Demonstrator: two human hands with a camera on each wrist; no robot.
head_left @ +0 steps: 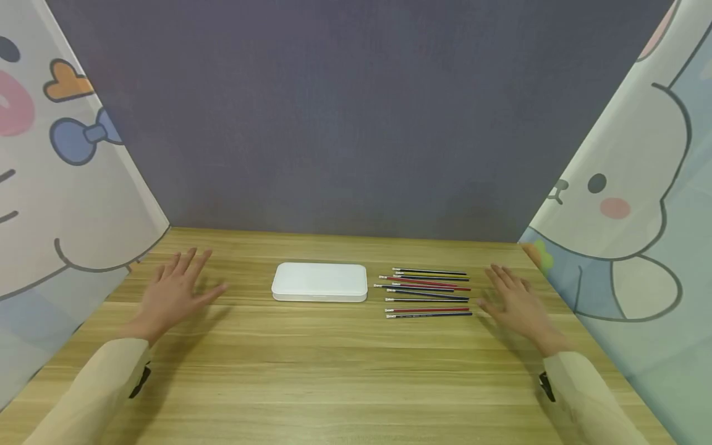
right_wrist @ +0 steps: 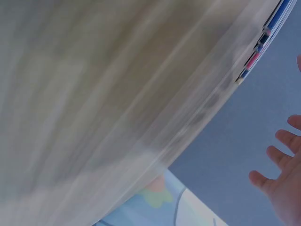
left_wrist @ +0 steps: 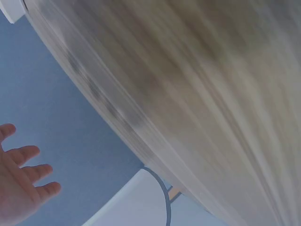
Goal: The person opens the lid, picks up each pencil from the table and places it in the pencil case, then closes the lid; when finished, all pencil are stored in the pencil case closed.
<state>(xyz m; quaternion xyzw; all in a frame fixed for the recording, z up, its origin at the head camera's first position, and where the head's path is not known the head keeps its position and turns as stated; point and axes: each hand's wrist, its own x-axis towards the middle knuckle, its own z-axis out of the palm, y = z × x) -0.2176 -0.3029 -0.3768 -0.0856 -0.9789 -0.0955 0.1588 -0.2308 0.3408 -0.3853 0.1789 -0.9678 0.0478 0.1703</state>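
Observation:
A closed white case (head_left: 319,281) lies flat in the middle of the table in the head view. Just right of it are several pencils (head_left: 427,300), dark, red and yellow, lying roughly parallel with their pale ends to the left. My left hand (head_left: 177,292) is held over the table left of the case, fingers spread and holding nothing. To the right of the pencils, my right hand (head_left: 514,304) is spread the same way, its fingertips near the pencil ends but apart from them. Both wrist views show extended fingers, the left hand (left_wrist: 21,183) and the right hand (right_wrist: 284,169) each partly cut off.
The wood-grain table (head_left: 311,383) ends at a dark grey panel (head_left: 356,123) behind. Cartoon-printed sheets stand along both sides, the left sheet (head_left: 67,204) and the right sheet (head_left: 639,185). Pale sleeves cover both forearms, with a dark strap at each wrist.

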